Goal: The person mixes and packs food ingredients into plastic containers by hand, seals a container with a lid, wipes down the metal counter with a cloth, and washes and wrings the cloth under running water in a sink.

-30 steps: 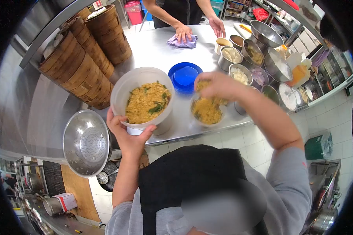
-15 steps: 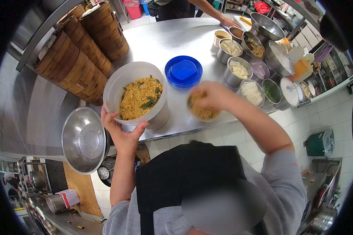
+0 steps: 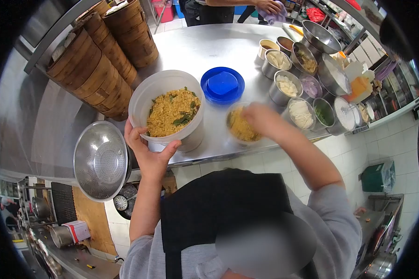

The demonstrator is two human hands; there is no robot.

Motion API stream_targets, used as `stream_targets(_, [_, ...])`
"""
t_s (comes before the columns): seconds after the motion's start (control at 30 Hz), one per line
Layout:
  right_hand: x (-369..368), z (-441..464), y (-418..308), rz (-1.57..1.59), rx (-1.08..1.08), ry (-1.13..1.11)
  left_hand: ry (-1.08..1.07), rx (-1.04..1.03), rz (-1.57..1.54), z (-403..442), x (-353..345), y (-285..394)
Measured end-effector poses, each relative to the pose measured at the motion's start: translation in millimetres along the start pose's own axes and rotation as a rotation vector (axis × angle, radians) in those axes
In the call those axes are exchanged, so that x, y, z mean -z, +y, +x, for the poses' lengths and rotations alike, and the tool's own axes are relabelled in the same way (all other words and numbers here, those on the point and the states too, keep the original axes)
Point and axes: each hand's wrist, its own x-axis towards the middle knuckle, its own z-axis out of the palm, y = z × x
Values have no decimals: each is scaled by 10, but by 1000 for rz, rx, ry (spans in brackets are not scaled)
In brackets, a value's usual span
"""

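Observation:
A translucent white tub [image 3: 139, 95] stands on the steel table, part full of golden crumbly food [image 3: 170, 111] with dark green leaves. My left hand [image 3: 150, 151] grips its near side, fingers round the wall and thumb at the rim. To the right, a smaller clear container [image 3: 232, 132] holds the same golden food. My right hand [image 3: 261, 118] is at its right rim, fingers together and blurred; what they hold, if anything, is hidden. Behind the two containers lies a blue round lid [image 3: 222, 85].
Stacked bamboo steamers [image 3: 86, 76] stand at the left, above a steel colander [image 3: 101, 160] at the table's edge. Several metal containers of ingredients [image 3: 286, 86] crowd the right side. Across the table, a person's hand holds a purple cloth [image 3: 272, 11].
My right hand has moved slightly right over the smaller container. My left hand keeps its grip on the tub. The other person's cloth has gone from wiping the table to being held up.

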Motion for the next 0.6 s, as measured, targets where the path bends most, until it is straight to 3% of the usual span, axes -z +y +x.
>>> stream_targets(0.1, [-33,-109,-121,64,133,-1,5,5,-15,3,-5,6])
stream_targets(0.17, [83,-113,-192,159,129,-185,4,9,-32,13,-3,5])
stream_targets(0.4, [262,12,-180,153,160,-169,41,15,-73,2,-27,12])
stream_targets(0.53, [578,82,-319,179,85,-107,-13,-5,310,-99,26,253])
stream_targets(0.6, [742,97,-435,223,36,-61,-42,12,266,-85,152,401])
